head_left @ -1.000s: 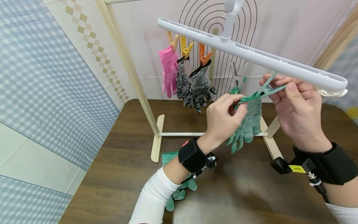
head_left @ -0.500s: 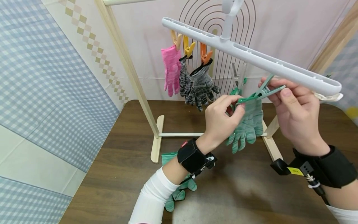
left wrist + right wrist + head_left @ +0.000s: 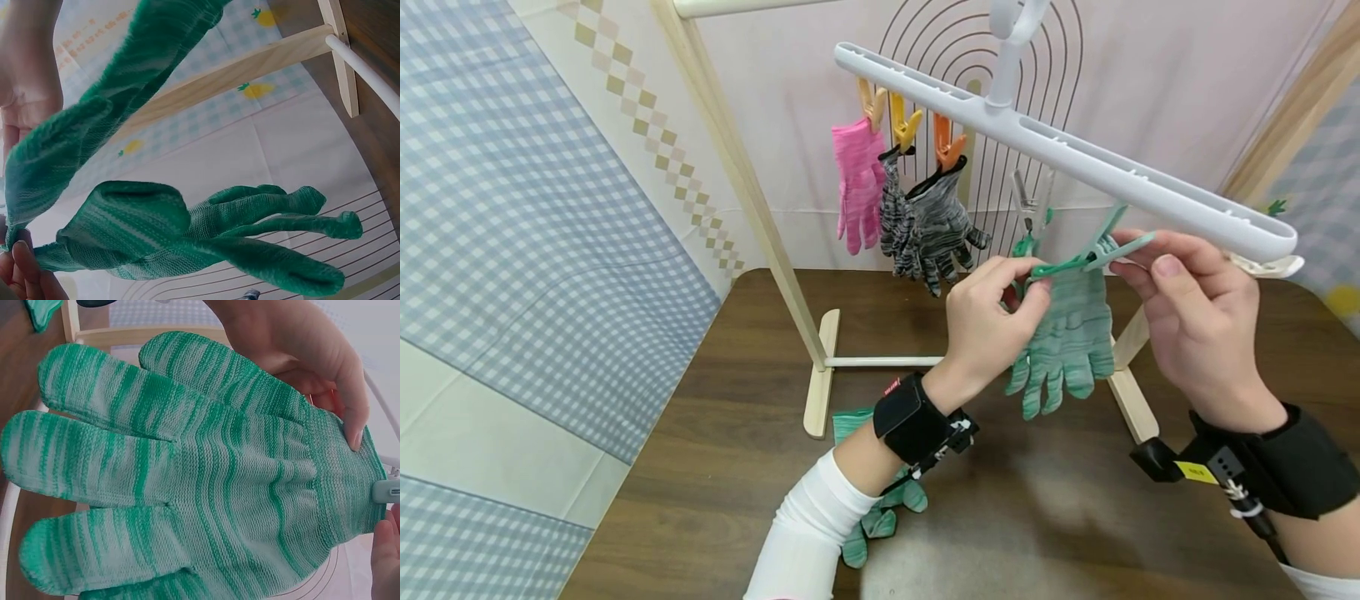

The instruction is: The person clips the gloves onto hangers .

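Observation:
A green striped glove (image 3: 1070, 340) (image 3: 187, 481) (image 3: 162, 231) hangs by its cuff from a green clothespin (image 3: 1086, 254) under the white hanger bar (image 3: 1075, 162). My left hand (image 3: 992, 325) pinches the glove's cuff at the clip's tip. My right hand (image 3: 1195, 317) pinches the clip's handle end (image 3: 386, 490). A second green glove (image 3: 880, 508) lies on the brown table (image 3: 1075, 517) under my left forearm. Further along the bar, a pink glove (image 3: 857, 183) and two grey striped gloves (image 3: 928, 225) hang from orange and yellow clips.
The hanger hangs from a wooden rack whose slanted post (image 3: 737, 175) and feet (image 3: 818, 371) stand on the table. An unused grey clip (image 3: 1030, 200) hangs behind the green one. Checked cloth (image 3: 535, 233) covers the left side.
The hanger bar and green glove swung slightly right and lower; both hands kept their pinches on the cuff and clip.

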A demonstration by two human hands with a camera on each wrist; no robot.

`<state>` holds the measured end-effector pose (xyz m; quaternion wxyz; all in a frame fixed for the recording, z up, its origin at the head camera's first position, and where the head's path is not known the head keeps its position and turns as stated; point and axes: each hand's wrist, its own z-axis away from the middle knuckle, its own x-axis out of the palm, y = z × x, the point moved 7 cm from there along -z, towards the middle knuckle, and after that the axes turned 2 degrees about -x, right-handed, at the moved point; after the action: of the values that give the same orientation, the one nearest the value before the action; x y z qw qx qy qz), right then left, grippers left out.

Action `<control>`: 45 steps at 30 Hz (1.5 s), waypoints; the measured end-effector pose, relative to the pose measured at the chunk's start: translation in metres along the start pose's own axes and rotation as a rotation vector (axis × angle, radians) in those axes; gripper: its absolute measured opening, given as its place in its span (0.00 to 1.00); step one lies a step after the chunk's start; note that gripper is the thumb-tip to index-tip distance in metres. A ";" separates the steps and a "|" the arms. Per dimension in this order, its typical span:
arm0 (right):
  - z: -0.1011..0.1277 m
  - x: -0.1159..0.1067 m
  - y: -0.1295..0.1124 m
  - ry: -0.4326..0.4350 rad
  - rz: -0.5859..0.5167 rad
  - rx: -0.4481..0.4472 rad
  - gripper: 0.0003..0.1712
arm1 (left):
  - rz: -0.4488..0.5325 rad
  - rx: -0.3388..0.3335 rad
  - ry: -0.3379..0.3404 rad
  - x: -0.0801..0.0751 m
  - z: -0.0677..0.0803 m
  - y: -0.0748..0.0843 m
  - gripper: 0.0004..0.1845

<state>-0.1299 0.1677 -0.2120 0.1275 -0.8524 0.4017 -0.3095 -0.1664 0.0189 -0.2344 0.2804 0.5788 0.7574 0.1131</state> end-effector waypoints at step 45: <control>0.021 -0.034 -0.011 0.102 0.000 0.037 0.15 | 0.014 -0.005 0.039 -0.003 0.002 -0.003 0.08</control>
<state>-0.1262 0.1997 -0.2378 0.1227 -0.8329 0.4019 -0.3601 -0.1669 0.0147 -0.2368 0.2660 0.5812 0.7583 0.1284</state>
